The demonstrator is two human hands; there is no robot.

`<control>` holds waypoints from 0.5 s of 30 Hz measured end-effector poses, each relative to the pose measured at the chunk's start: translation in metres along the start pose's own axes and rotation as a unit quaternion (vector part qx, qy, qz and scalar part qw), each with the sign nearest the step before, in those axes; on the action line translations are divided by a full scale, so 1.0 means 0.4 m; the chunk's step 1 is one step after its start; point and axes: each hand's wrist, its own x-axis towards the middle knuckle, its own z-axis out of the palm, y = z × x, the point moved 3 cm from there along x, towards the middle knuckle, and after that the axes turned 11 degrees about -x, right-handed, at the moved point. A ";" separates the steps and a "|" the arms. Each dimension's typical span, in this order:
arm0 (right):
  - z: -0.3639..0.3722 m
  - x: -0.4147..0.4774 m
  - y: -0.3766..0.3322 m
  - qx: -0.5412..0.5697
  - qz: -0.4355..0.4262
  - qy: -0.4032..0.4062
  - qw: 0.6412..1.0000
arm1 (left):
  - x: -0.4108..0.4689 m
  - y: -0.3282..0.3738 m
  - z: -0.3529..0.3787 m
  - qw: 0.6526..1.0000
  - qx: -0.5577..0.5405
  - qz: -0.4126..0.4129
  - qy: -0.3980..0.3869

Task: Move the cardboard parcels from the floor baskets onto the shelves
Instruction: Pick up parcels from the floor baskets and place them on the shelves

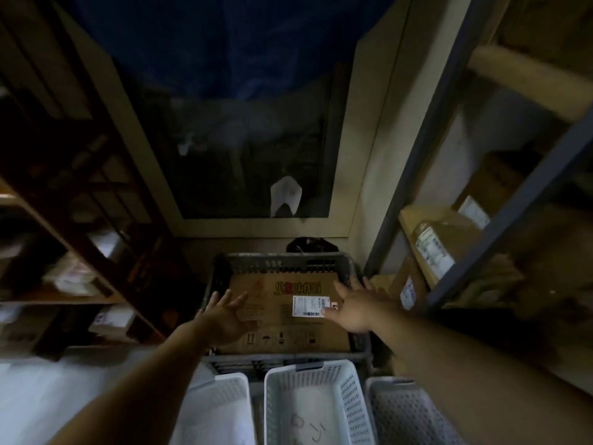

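Two racks flank you: a dark rack [80, 248] on the left, its contents too blurred to name, and a grey metal rack [428, 149] on the right whose boards carry labelled boxes [442, 239]. Between them, on the floor against the far wall, stands the dark grey basket [282, 263]. The cardboard parcel [282, 319] lies flat inside it and fills it nearly from rim to rim, with coloured print toward the basket's far edge and a row of handling symbols toward its near edge. Three white baskets [349, 403] stand in a row just beside that near edge, closest to you.

Your left hand [224, 316] is out over the parcel's left edge, fingers straight and spread – gripping nothing. Your right hand [356, 311] is over the parcel's right edge, fingers splayed toward the basket's right rim – likewise holding nothing. Whether either palm actually touches the cardboard, you cannot tell from this angle. The right thumb lies just beside the white shipping label [310, 306], which is stuck on the parcel's right half.
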 end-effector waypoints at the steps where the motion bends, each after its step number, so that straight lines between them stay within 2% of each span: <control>1: -0.062 -0.061 0.005 -0.004 0.004 0.005 1.000 | -0.063 0.021 -0.045 1.000 -0.007 0.001 -0.003; 7: -0.374 -0.422 0.039 -0.011 0.023 0.052 0.998 | -0.412 0.161 -0.336 0.998 -0.025 0.039 0.044; 15: -0.581 -0.833 0.060 -0.017 0.068 0.110 0.991 | -0.786 0.296 -0.574 0.989 -0.032 0.083 0.116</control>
